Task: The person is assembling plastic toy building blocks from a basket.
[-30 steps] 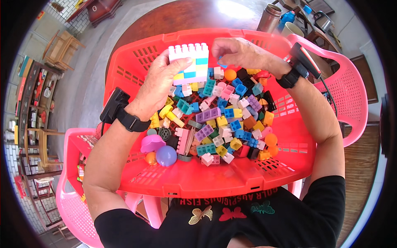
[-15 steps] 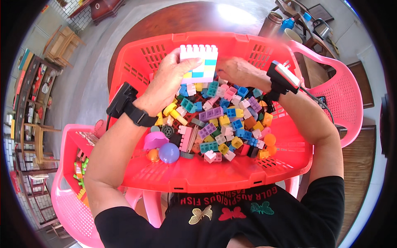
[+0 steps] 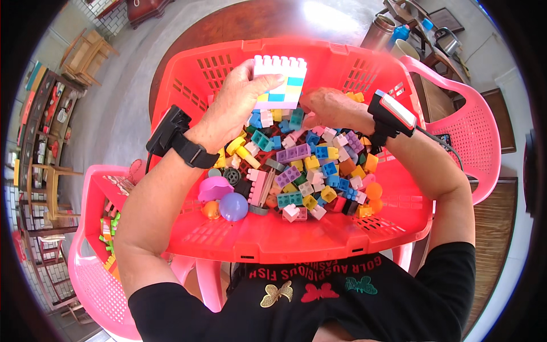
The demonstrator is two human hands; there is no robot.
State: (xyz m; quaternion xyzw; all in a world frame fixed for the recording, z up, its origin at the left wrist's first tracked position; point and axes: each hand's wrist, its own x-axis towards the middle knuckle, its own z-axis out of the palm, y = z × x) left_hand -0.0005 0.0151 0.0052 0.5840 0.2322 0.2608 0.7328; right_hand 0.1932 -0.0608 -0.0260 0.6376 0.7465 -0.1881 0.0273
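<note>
Head view: a block wall (image 3: pixel 293 91), built of white, blue, yellow and lilac bricks, is held upright with its studs up, above the far part of a red basket (image 3: pixel 296 242). It is grasped at its left side by the left hand (image 3: pixel 235 96), the thumb laid across the front face. The right hand (image 3: pixel 336 108) is lowered among the loose bricks (image 3: pixel 293 153) just right of the wall; its fingers are curled and partly hidden, so whether anything is gripped cannot be told. The step in hand is judged to be the picking of a brick while the wall is kept steady. For the next move, a firm pinch on a single piece seems called for. Free reach may be hindered by the jumbled heap and by the basket's high sides. Nearer the body, a violet ball (image 3: pixel 233 207), an orange ball (image 3: pixel 211 210) and a pink scalloped piece (image 3: pixel 215 188) are seen at the heap's left edge. Beyond the basket, a brown table (image 3: pixel 228 28) and a metallic flask (image 3: pixel 378 34) are visible.
</note>
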